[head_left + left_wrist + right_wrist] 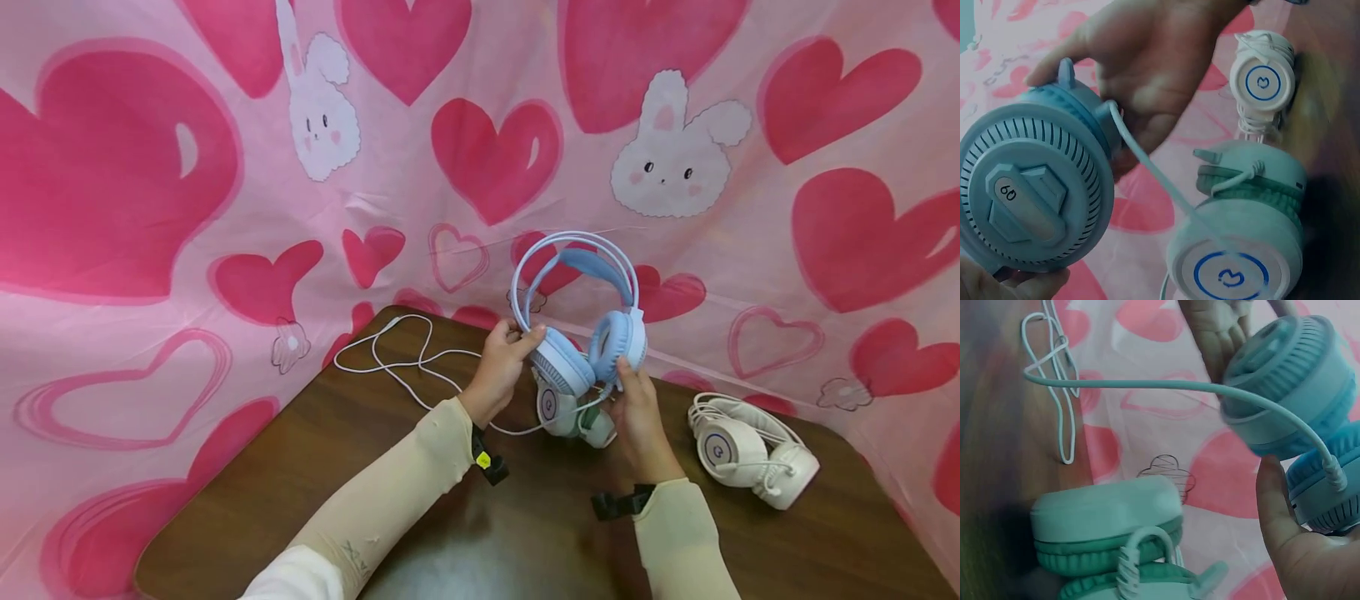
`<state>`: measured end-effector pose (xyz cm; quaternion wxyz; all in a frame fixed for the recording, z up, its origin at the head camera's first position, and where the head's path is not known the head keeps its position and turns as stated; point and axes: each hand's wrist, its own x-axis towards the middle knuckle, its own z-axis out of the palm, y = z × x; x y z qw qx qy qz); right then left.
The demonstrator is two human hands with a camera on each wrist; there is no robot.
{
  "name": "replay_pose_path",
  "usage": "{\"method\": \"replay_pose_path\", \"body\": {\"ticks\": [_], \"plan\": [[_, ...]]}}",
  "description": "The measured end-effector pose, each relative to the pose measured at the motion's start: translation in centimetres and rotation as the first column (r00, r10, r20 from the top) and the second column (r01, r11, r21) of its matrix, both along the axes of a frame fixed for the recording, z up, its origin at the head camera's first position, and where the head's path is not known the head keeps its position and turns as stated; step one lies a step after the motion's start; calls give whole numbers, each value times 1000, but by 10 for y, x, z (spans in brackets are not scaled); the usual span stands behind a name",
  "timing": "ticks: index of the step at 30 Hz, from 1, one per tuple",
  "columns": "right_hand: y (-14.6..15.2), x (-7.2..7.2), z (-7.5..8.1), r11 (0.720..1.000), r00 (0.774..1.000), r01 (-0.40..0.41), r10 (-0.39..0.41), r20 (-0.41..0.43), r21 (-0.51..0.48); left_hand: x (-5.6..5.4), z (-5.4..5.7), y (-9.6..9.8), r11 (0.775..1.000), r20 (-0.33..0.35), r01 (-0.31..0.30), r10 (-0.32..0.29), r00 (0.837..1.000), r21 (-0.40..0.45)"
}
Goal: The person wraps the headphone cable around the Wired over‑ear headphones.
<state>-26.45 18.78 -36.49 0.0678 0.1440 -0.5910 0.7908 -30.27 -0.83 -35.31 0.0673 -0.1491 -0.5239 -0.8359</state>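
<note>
A light blue and white headset (564,367) is held up over the table, headband on top. My left hand (501,373) grips the left ear cup where it meets the band, thumb on the near side. On the right ear cup, my right hand (639,421) holds the lower edge, thumb towards me. Seen from the left wrist, the outer face of one cup (1035,187) has a slotted rim and a "60" mark. A thin cable (1166,384) runs from the other cup. Below and behind stands a white and green headset (551,408), partly hidden by the blue one.
On the right of the brown table (262,500) lies a white headset (727,454). The white cable (390,365) loops across the table's back left. A pink cloth (390,167) with hearts and rabbits hangs behind the table.
</note>
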Motion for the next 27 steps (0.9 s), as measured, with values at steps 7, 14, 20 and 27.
{"method": "replay_pose_path", "body": {"ticks": [7,14,20,27], "plan": [[11,6,10,997,998,41,-43,-36,-64,0,-3,1,968,41,-12,22,999,-249],[20,12,23,989,988,131,-125,-93,65,4,-6,-2,879,94,93,-55,994,-468],[27,15,29,982,973,186,-178,-150,43,6,-2,-7,713,4,48,-63,998,-700],[39,18,37,973,956,227,-232,-180,-49,7,6,-17,436,-139,-37,-204,969,-899]]}}
